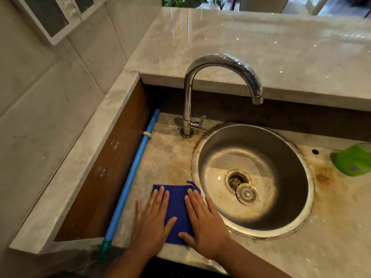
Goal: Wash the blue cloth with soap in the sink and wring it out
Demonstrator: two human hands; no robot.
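Note:
A folded blue cloth (176, 205) lies flat on the stained marble counter, just left of the round steel sink (289, 157). My left hand (152, 221) rests palm down on the cloth's left side, fingers spread. My right hand (202, 221) presses flat on its right side, close to the sink's rim. Neither hand grips the cloth. The sink is dry-looking, with a drain (237, 179) and a loose strainer cap (246, 194) at the bottom. A chrome faucet (220, 63) arches over the sink with no water running. A green soap pouch (354, 161) lies at the far right.
A blue pipe (132, 173) runs along the counter's left edge beside a brown recess. The faucet's lever (201, 121) sits at its base behind the sink. A raised marble ledge (241, 47) spans the back. Rust stains ring the sink.

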